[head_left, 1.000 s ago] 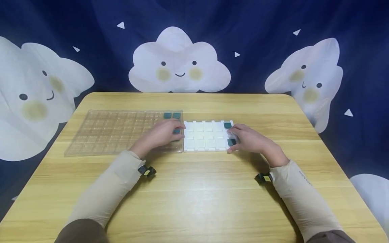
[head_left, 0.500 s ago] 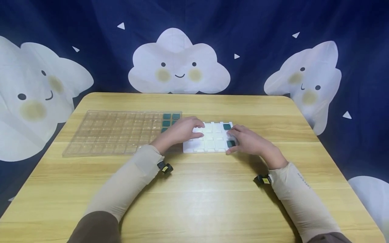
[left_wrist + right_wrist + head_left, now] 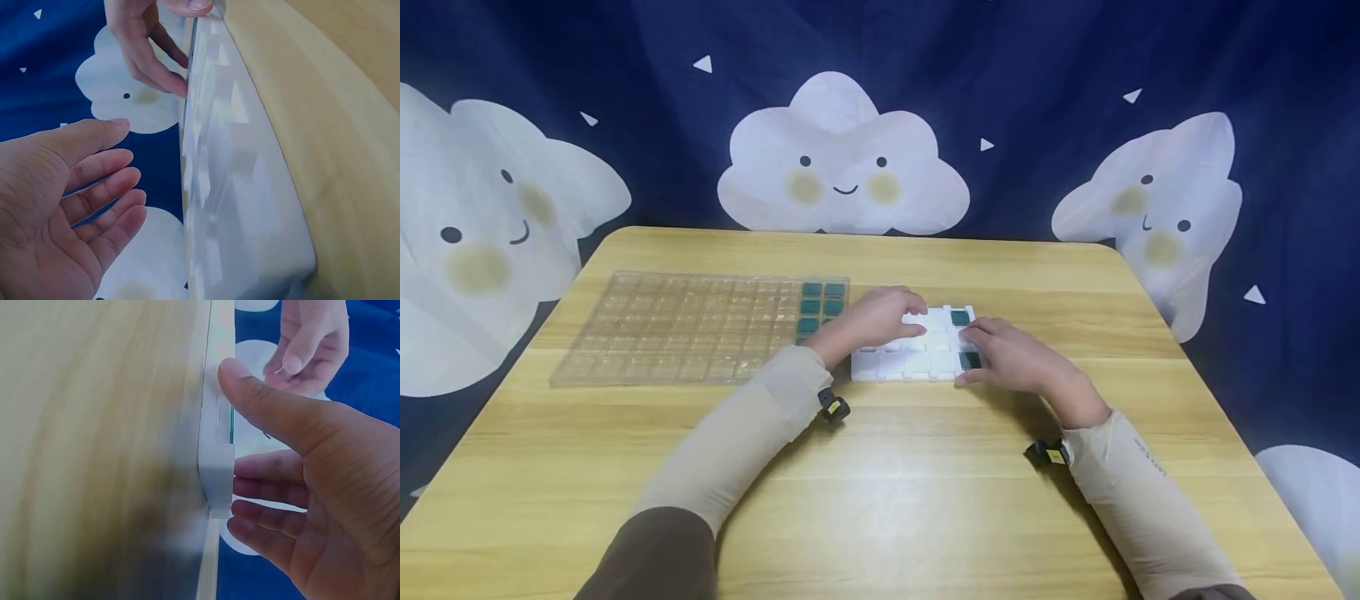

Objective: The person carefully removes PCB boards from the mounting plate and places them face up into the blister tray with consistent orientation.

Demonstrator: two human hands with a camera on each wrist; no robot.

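Note:
A white tray [image 3: 868, 367] with square compartments lies on the table, and two dark green square pieces [image 3: 970, 360] sit in its right-end column. Above this tray, my left hand [image 3: 887, 315] hovers with fingers loosely bent and holding nothing. My right hand [image 3: 1018, 354] rests at the tray's right end: the thumb lies along the near edge, and the slightly bent fingers touch the end. In the left wrist view my left palm [image 3: 56, 212] is bare, beside the tray. A clear plastic tray [image 3: 677, 325] adjoins on the left, with several green pieces [image 3: 811, 307] in its right columns.
The wooden table [image 3: 895, 483] extends toward me and to both sides. Behind it hangs a dark blue cloth [image 3: 1022, 67] printed with white clouds and triangles. Both wrists carry small black cameras [image 3: 832, 407].
My left hand has moved right, from the clear tray's green pieces to over the white tray, uncovering several pieces. My right hand stays at the white tray's right end.

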